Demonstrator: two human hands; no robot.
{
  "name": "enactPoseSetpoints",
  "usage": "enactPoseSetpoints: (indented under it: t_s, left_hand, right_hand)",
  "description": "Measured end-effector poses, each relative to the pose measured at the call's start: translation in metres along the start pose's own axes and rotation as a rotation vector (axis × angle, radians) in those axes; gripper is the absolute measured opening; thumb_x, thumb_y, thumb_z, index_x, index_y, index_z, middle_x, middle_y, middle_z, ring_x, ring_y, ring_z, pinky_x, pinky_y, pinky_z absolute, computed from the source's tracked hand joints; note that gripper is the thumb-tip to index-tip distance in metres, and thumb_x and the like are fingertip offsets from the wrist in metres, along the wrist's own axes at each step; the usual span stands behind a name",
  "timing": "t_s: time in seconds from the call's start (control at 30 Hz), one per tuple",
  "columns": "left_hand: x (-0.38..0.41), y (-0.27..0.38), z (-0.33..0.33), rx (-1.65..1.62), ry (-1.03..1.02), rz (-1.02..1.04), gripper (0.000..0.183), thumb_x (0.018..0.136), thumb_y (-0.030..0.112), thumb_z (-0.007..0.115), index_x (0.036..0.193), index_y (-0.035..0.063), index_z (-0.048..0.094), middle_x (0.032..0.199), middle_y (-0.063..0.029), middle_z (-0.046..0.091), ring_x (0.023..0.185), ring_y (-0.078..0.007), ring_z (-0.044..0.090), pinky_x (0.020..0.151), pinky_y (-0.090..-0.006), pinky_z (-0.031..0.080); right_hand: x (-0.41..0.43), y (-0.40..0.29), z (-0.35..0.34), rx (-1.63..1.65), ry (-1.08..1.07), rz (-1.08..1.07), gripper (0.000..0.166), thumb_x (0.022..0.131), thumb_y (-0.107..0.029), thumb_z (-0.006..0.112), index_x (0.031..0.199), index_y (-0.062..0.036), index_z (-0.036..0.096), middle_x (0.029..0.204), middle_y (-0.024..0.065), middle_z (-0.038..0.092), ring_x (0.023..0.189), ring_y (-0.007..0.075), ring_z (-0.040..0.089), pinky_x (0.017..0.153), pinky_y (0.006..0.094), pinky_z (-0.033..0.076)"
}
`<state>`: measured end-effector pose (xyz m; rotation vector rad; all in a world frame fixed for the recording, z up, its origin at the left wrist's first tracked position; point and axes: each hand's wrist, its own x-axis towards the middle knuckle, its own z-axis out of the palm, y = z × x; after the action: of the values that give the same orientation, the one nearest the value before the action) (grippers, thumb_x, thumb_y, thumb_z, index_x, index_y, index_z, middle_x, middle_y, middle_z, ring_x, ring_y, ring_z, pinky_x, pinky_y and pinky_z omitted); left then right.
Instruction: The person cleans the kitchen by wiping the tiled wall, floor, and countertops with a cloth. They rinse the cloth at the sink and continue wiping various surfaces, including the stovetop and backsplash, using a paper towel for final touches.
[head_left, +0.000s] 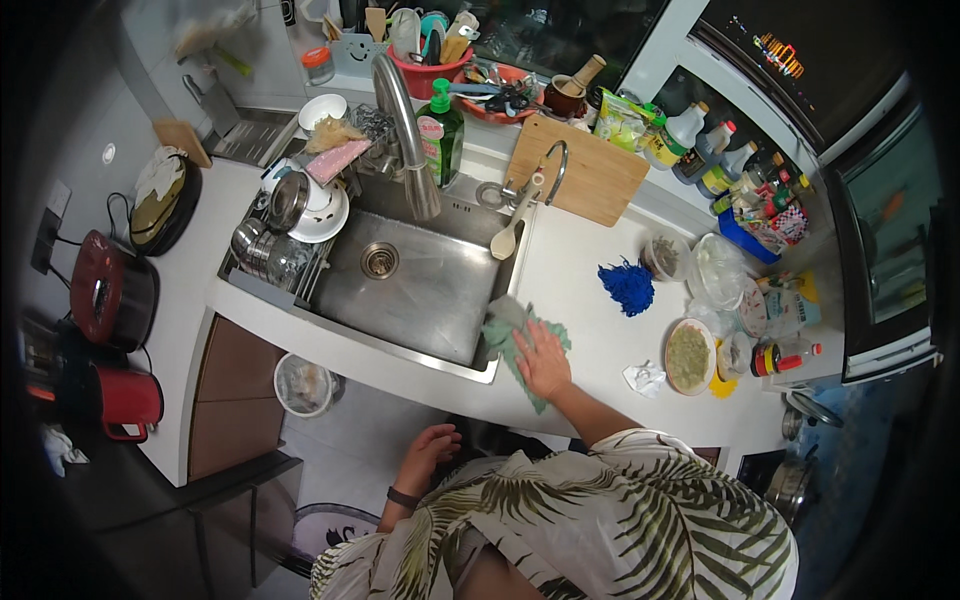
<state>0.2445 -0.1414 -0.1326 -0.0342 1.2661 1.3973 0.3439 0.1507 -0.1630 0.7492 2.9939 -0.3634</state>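
My right hand (543, 360) holds a green cloth (555, 334) down under its palm and spread fingers. The cloth is bunched on the white countertop (450, 397) and reaches over the sink's right rim. Below the counter's front edge hangs my left hand (429, 454), fingers loosely curved and holding nothing. Beside the cloth lies the stainless steel sink (420, 292), with a round drain strainer (380, 260) in its floor. A pale ladle (510, 234) rests by the sink's far right corner. Farther right on the counter is a blue stringy scrubber (628, 288).
Dishes crowd the rack (319, 279) at the sink's left. A pull-down faucet (409, 142) arches over the basin. A wooden cutting board (581, 172) leans behind the counter. To the right stand a bowl of pale green food (690, 357) and crumpled tissue (645, 379). A trash bin (304, 386) sits below.
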Motion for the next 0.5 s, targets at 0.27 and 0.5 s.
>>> enactPoseSetpoints:
  t_s: [0.27,0.5]
  left_hand:
    - [0.009,0.010,0.016,0.145,0.038,-0.051,0.034,0.090,0.021,0.053,0.121,0.0066,0.051,0.111,-0.0054,0.061,0.096,-0.0150,0.058,0.080,-0.0275,0.045]
    - [0.038,0.026,0.053,0.147,0.006,-0.044,0.035,0.089,0.018,0.051,0.122,0.0066,0.051,0.113,-0.0049,0.060,0.098,-0.0137,0.057,0.082,-0.0278,0.044]
  right_hand:
    - [0.090,0.045,-0.001,0.019,0.221,0.284,0.055,0.090,-0.035,0.048,0.141,-0.0177,0.033,0.148,0.0132,0.022,0.136,0.0343,0.018,0.109,0.0470,0.018]
    - [0.105,0.074,0.020,0.084,0.378,0.119,0.034,0.090,-0.018,0.049,0.124,-0.0142,0.051,0.132,0.0140,0.043,0.120,0.0362,0.039,0.096,0.0469,0.035]
